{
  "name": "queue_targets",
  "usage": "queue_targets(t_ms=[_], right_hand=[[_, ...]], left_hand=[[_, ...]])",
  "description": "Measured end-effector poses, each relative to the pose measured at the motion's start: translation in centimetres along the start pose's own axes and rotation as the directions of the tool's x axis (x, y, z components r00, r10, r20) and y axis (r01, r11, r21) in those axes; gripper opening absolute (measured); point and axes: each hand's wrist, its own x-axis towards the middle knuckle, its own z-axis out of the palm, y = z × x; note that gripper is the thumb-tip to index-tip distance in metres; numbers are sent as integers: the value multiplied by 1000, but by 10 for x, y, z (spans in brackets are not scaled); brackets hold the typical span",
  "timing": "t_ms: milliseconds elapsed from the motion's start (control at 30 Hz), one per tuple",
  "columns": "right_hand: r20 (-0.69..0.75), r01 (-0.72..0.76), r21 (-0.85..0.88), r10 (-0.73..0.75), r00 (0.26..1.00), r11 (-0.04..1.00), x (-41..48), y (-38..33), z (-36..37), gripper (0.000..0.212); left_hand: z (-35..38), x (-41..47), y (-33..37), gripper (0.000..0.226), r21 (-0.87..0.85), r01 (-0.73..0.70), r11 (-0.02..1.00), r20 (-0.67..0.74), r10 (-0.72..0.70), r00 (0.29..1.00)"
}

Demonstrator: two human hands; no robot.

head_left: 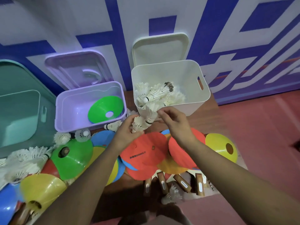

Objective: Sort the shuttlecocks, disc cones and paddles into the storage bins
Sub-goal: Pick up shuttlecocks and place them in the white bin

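The white bin (178, 73), purple bin (73, 108) and teal bin (19, 111) are smooth moulded plastic with a satin sheen. The disc cones (71, 158) are thin, glossy plastic. The shuttlecocks (154, 93) show matt, feathery white skirts. The paddle handles (199, 184) are varnished wood. The floor (259, 127) is matt red.

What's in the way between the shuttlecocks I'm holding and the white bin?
Nothing visible. The left hand and right hand hold the shuttlecocks just before the front wall of the white bin. Its top is open, with the lid propped behind. Only that wall needs clearing.
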Motion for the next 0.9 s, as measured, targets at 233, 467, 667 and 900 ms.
queue_targets(t_ms=[233, 467, 667, 900], right_hand=[[106, 30, -234, -6, 994, 972, 6, -15, -27, 9], [36, 84, -348, -76, 996, 934, 56, -30, -70, 7], [-3, 17, -574, -23, 1000, 819, 99, -13, -95, 10], [-18, -90, -724, 112, 994, 684, 97, 9, -109, 40]], left_hand=[[11, 10, 54, 64, -12, -132, 991, -89, 131, 987], [26, 66, 103, 54, 277, -283, 918, -101, 321, 942], [55, 114, 120, 53, 401, -248, 882, -47, 290, 956], [62, 125, 101, 66, 537, -166, 827, 107, 129, 986]])
